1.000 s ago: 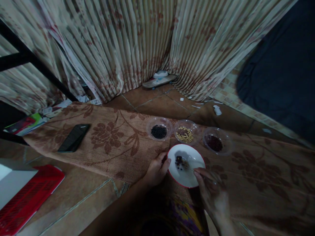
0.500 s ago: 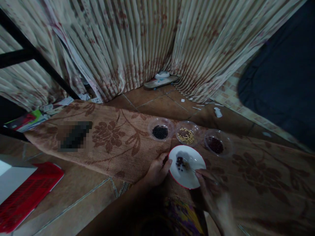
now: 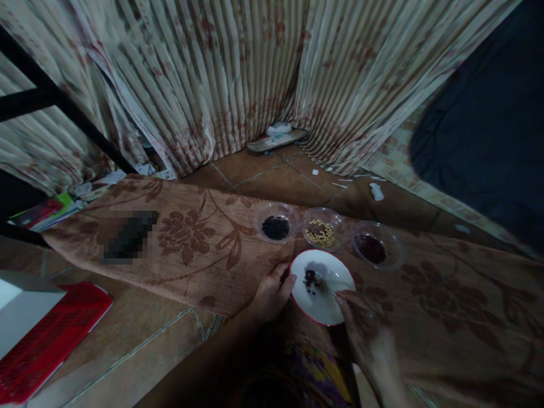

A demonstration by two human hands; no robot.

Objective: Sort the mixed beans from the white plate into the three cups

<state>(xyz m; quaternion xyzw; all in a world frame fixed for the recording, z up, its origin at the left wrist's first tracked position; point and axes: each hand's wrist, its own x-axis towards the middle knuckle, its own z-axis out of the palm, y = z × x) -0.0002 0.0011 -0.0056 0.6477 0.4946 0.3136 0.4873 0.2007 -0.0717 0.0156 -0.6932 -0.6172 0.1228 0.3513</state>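
Observation:
My left hand grips the left rim of a white bowl with a red edge, thumb on top. Inside it lie dark red beans and a few paler ones beside them. A thin metal spoon is pinched in my right hand, its tip down among the beans and partly hidden by shadow. Just beyond the bowl stand three clear plastic bowls: one with black beans, one with yellow soybeans, one with dark red beans.
A brown flowered cloth covers the low table. A blurred dark object lies on its left part. Behind are a skateboard on the tiled floor and striped curtains. At lower left is a red basket; a dark seat is at right.
The view has shifted very slightly. The beans in the white bowl sit a little closer together near the spoon's tip; both hands keep their hold.

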